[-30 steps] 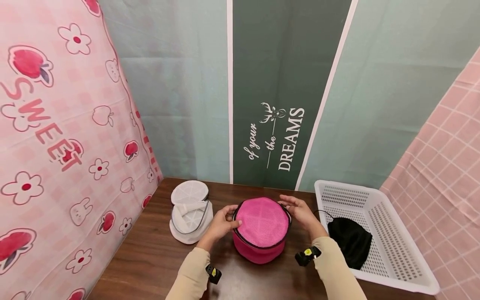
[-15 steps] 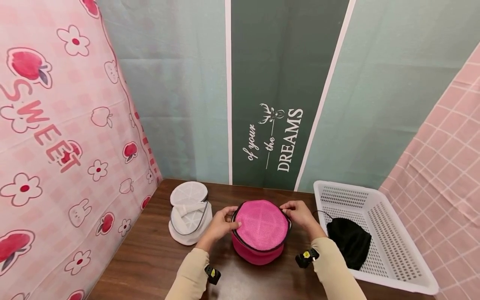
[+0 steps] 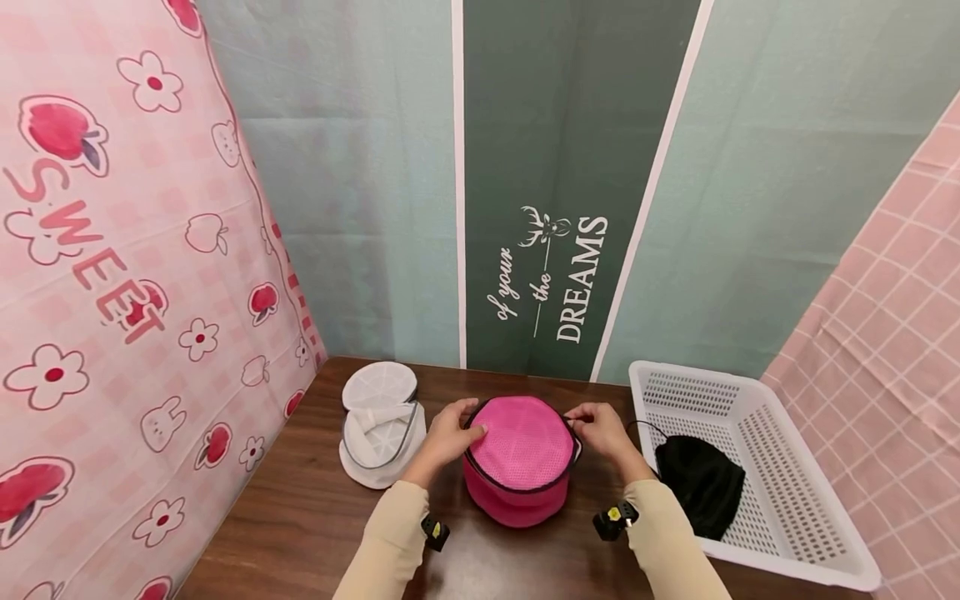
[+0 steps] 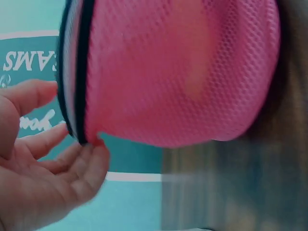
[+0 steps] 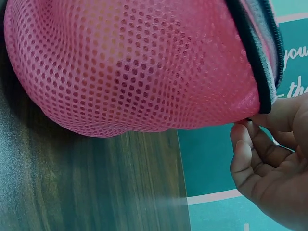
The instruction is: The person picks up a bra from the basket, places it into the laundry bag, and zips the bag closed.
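Observation:
A round pink mesh laundry bag (image 3: 521,454) with black-edged zipper trim stands upright on the table, its lid on top. At its left rim is my left hand (image 3: 447,437). In the left wrist view, the fingers (image 4: 94,166) of that hand curl against the black trim from below, while the thumb lies over the lid's edge. My right hand (image 3: 602,432) pinches the trim at the bag's back right. Thumb and index finger meet at the edge in the right wrist view; the small part between their tips is hidden.
On the left, a white mesh laundry bag (image 3: 382,446) lies with its lid (image 3: 379,385) folded back. A white perforated basket (image 3: 787,467) stands at the right, holding a black cloth item (image 3: 699,483). Printed curtains (image 3: 555,167) close off the back and sides of the wooden table (image 3: 300,517).
My right hand's fingers, stretched out over the rim a second ago, now pinch it. My left hand has shifted slightly up and back along the left rim. The bag stays in place.

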Action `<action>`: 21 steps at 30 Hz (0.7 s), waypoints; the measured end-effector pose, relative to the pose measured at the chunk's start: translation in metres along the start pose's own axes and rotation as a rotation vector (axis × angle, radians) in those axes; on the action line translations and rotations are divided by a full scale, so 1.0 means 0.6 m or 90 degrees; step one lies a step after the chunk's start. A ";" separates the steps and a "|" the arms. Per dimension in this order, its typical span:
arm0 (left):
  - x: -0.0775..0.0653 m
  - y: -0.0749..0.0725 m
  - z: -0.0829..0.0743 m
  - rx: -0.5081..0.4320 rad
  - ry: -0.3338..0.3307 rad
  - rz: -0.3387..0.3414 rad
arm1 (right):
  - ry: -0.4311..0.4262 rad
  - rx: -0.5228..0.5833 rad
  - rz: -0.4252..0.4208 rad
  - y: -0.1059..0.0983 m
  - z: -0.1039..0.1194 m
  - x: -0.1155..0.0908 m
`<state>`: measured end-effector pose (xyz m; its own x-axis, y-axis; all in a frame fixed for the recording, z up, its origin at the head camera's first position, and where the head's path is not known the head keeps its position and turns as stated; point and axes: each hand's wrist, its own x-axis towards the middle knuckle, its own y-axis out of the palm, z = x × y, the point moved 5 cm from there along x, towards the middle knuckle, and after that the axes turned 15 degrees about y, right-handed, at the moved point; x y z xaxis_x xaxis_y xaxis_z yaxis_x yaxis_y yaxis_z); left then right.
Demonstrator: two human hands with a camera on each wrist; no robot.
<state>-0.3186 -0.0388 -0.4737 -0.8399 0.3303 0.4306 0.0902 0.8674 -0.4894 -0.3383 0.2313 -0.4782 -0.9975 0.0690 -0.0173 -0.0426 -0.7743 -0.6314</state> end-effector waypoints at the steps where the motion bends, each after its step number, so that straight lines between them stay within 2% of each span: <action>1: 0.005 0.000 -0.004 0.023 0.003 0.010 | -0.003 0.000 -0.004 0.000 0.001 0.000; 5: 0.023 0.005 -0.016 0.114 0.017 0.057 | -0.024 0.000 -0.010 0.004 0.002 0.000; 10: 0.049 0.017 -0.025 0.189 0.020 0.121 | -0.038 -0.028 -0.033 0.006 0.003 0.001; 15: 0.071 0.027 -0.034 0.211 0.014 0.168 | -0.060 -0.056 -0.046 0.004 0.009 0.000; 21: 0.093 0.037 -0.055 0.225 0.040 0.208 | -0.082 -0.055 -0.047 0.005 0.017 0.000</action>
<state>-0.3457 0.0113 -0.4355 -0.7624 0.5963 0.2512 0.1475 0.5381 -0.8299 -0.3389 0.2224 -0.4724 -0.9912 0.0381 0.1271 -0.1161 -0.7123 -0.6922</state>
